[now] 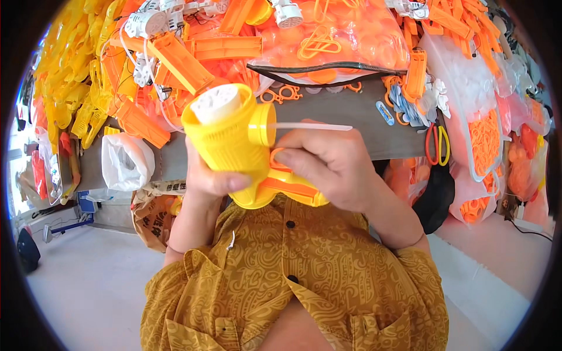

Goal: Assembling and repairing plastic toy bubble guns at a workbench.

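Note:
My left hand (205, 175) is wrapped round a yellow plastic toy-gun body (228, 143) with a ribbed barrel, held tilted above the table's near edge. A white round insert with holes (216, 104) sits in the barrel's upper end. From the short side ring (263, 124) a thin translucent tube (316, 126) sticks out to the right, passing over my right hand. The fingers of my right hand (333, 167) pinch a small orange part (277, 157) against the body, beside the handle. An orange panel (290, 190) lies along that handle. My right fingertips partly cover the small part.
Yellow shells (70, 76) pile up at the far left. Orange casings (181, 61) and wired white motor units (146, 24) lie behind the hands. A zip bag of orange parts (333, 44) is at the back. Scissors (438, 143) and a bag of orange rings (485, 143) are at right.

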The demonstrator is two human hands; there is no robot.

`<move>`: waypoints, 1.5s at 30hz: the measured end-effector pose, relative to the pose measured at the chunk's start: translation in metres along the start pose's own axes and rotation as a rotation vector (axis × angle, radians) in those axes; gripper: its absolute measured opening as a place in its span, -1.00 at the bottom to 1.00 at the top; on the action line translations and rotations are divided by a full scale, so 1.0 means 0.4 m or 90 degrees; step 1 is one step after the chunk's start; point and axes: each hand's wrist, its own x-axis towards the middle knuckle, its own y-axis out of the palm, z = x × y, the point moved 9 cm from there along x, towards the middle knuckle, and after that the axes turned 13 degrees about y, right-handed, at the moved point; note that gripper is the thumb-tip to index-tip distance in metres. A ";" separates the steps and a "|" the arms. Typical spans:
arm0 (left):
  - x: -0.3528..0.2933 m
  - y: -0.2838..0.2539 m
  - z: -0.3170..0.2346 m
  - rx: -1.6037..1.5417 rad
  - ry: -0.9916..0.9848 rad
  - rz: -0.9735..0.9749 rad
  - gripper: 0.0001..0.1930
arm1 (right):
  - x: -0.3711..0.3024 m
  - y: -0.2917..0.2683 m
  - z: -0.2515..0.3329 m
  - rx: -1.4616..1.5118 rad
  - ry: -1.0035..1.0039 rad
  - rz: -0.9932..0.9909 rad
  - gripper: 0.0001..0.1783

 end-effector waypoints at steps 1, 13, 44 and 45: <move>0.004 0.010 0.018 -0.054 -0.058 0.007 -0.18 | -0.003 0.001 0.004 -0.014 0.010 -0.035 -0.91; 0.004 -0.043 -0.004 -0.050 0.005 -0.009 -0.17 | -0.048 -0.020 -0.093 0.159 0.154 0.011 -0.44; -0.009 0.031 0.002 -0.174 0.025 0.015 -0.10 | -0.102 -0.023 -0.025 -0.009 -0.167 -0.250 -0.47; -0.014 0.036 0.001 -0.158 0.005 0.043 -0.07 | -0.098 -0.022 -0.042 0.066 -0.158 -0.218 -0.47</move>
